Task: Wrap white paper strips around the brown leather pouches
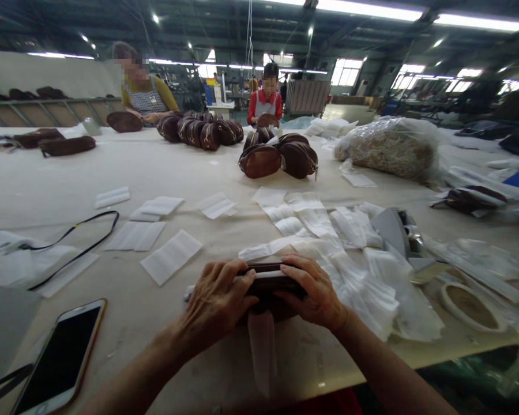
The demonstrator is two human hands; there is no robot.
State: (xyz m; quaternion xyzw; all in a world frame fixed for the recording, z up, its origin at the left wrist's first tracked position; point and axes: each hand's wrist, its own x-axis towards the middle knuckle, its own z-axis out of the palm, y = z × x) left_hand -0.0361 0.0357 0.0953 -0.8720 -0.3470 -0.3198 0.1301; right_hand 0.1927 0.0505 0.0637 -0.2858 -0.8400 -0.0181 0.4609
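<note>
Between my two hands is a dark brown pouch bag (pixel 268 291), held near the table's front edge. My left hand (pixel 218 294) grips its left end, with the fingers over the top edge and the thumb on the near side. My right hand (pixel 313 288) grips the right end in much the same way. A white strip shows along the top opening of the bag. From its near side a translucent white foam strip (pixel 263 351) hangs down. The underside of the bag is mostly hidden by my hands.
White foam sheets (pixel 170 256) lie around, with a heap (pixel 354 276) at right. A phone (pixel 63 357) and black cord (pixel 82 222) are at left, a tape roll (pixel 471 305) at right. Beyond stand brown bags (pixel 262 160), a plastic-wrapped bundle (pixel 389 147) and two people (pixel 149 95) working.
</note>
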